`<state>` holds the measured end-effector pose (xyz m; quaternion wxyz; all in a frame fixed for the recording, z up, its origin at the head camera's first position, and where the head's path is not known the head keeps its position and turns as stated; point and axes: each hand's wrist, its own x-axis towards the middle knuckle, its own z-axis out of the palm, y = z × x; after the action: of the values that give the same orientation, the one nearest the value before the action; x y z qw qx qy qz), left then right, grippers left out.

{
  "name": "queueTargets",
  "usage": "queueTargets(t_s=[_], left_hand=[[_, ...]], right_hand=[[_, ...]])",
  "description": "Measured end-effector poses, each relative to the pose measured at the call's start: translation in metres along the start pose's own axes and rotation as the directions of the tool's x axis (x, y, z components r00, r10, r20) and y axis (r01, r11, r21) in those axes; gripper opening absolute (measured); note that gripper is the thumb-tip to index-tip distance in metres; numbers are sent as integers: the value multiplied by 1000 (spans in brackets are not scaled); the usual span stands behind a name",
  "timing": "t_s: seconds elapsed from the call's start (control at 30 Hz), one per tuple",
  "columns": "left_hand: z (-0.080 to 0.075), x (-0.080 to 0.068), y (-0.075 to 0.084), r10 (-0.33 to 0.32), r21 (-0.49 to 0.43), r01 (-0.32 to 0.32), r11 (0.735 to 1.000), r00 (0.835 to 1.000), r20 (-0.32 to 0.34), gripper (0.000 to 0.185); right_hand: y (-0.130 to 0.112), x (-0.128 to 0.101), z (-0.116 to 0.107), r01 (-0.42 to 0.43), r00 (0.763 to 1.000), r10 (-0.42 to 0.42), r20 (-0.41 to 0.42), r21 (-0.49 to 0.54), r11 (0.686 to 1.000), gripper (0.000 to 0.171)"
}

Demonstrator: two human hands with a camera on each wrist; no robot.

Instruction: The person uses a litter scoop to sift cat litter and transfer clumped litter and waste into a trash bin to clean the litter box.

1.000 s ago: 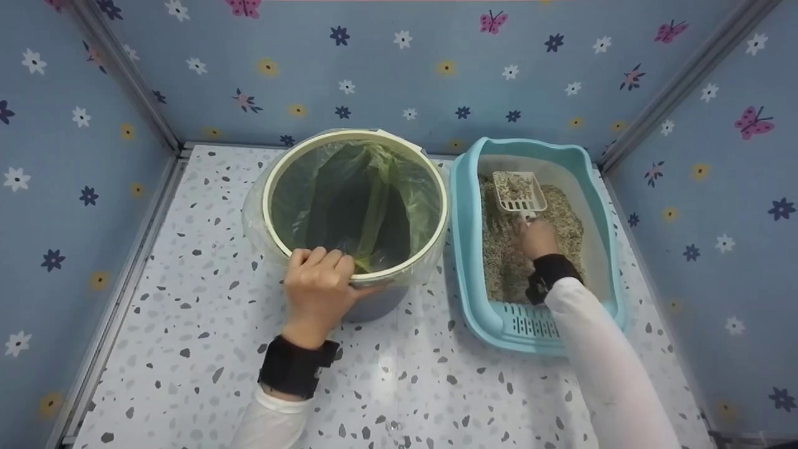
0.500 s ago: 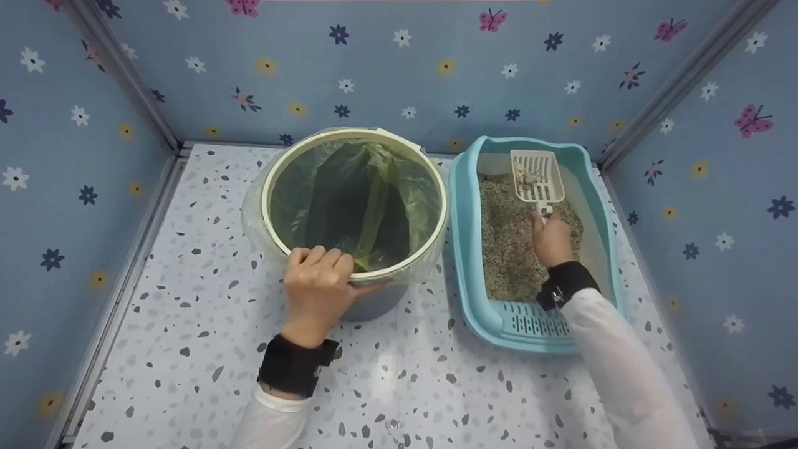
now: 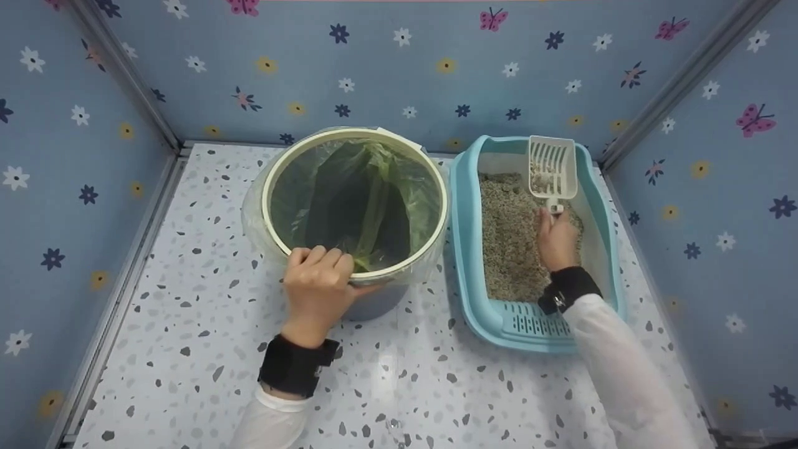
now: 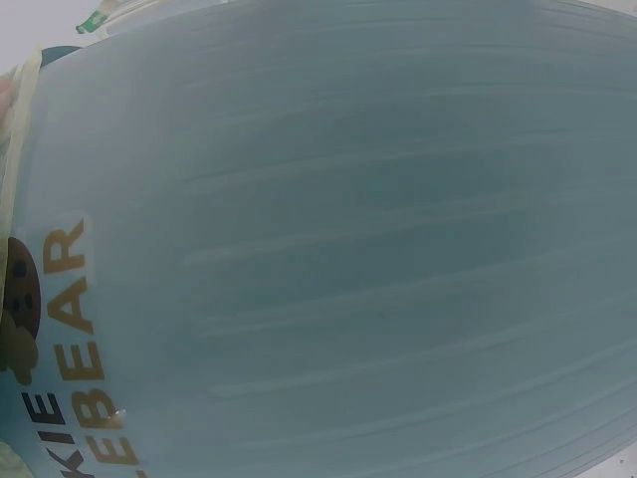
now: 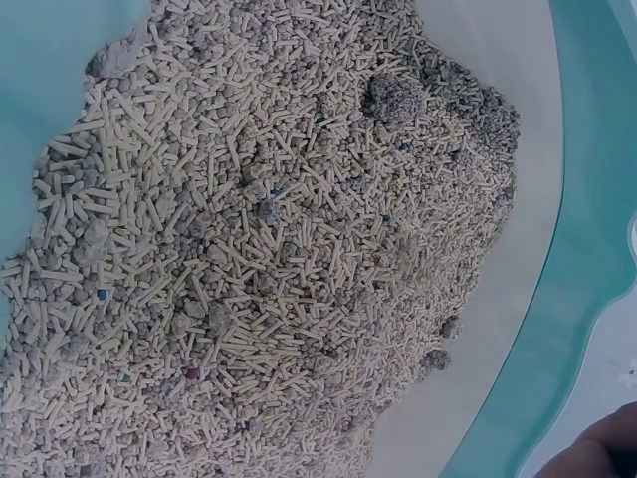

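Note:
My left hand (image 3: 319,287) grips the near rim of a round bin (image 3: 355,140) lined with a green bag (image 3: 361,199). In the left wrist view the bin's blue-grey side (image 4: 378,249) fills the frame. My right hand (image 3: 557,240) holds the handle of a white slotted scoop (image 3: 552,165), lifted above the far end of a light blue litter tray (image 3: 464,249). A few clumps sit in the scoop. Beige pellet litter (image 5: 259,259) with grey clumps covers the tray floor in the right wrist view.
Both containers stand on a speckled white floor (image 3: 187,324) between blue floral walls (image 3: 386,68) at the back and sides. The bin sits close against the tray's left edge. Metal corner posts (image 3: 124,75) rise at the back corners.
My right hand has lifted the scoop out of the litter and moved it up and to the far right end of the tray, tilting it more upright. My left hand has not moved.

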<state>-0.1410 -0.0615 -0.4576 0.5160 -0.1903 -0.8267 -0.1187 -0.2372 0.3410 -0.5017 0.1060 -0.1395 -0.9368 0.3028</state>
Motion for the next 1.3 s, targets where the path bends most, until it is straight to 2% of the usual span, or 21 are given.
queueTargets(t_s=[0.27, 0.43, 0.5, 0.6, 0.9, 1.03, 1.13, 1.2, 1.3], left_hand=[[0, 0, 0, 3, 4, -3, 1000, 1000, -4, 74], [1, -1, -1, 4, 10, -4, 1000, 1000, -1, 74], [1, -1, -1, 5, 14, -5, 1000, 1000, -2, 74], [1, -1, -1, 1, 19, -1, 1000, 1000, 1, 74], [1, 0, 0, 0, 15, 0, 1000, 1000, -4, 75], [0, 0, 0, 1, 15, -1, 1000, 1000, -5, 75], [0, 0, 0, -8, 13, 8, 1000, 1000, 0, 74], [0, 0, 0, -11, 12, 11, 1000, 1000, 2, 74], [1, 0, 0, -12, 10, 11, 1000, 1000, 6, 73]], right_hand=[[4, -2, -7, -5, 1000, 6, 20, -28, 1000, 58], [6, -4, -11, 21, 1000, -23, -13, -139, 990, 50], [6, -6, -13, 36, 999, -43, -28, -208, 978, 47], [8, -8, -14, 50, 997, -63, -45, -255, 966, 44], [12, -11, -12, 74, 994, -94, -62, -277, 958, 34], [11, -11, -12, 60, 997, -72, -38, -260, 964, 35], [9, -12, -14, 57, 998, -55, 14, -229, 972, 37], [8, -13, -17, 65, 996, -55, 64, -177, 982, 38], [4, -14, -23, 44, 984, -36, 175, -39, 998, 38]])
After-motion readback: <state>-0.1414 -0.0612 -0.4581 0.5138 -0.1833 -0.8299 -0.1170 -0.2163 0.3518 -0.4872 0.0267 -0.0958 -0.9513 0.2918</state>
